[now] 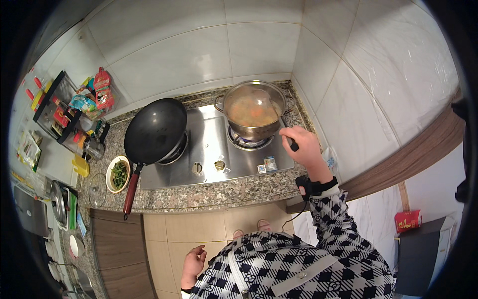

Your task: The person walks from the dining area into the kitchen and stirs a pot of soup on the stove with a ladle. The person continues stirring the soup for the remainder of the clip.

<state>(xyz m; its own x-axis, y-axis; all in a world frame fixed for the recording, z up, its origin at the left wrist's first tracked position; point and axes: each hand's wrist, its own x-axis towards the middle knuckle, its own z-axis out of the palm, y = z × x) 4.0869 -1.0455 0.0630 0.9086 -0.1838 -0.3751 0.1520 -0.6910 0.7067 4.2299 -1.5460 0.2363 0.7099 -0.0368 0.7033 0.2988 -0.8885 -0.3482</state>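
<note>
My right hand (301, 146) grips the black handle of a ladle (262, 98), whose bowl is over the contents of a steel pot (257, 130). Orange pieces float in the pot's pale, steaming liquid. The two-handled pot stands on the right burner of a steel gas hob (209, 149). Low at my left side hangs my left hand (194, 262), holding nothing, its fingers slightly bent and apart. On the left burner sits a black wok (155, 130), its reddish wooden handle reaching over the counter edge.
Left of the wok handle, a bowl of green vegetables (118, 174) and a glass lid (97, 190) rest on the granite counter (224, 197). A seasoning rack (56, 108) and a yellow container (80, 166) stand farther left. Tiled walls bound the hob behind and at right.
</note>
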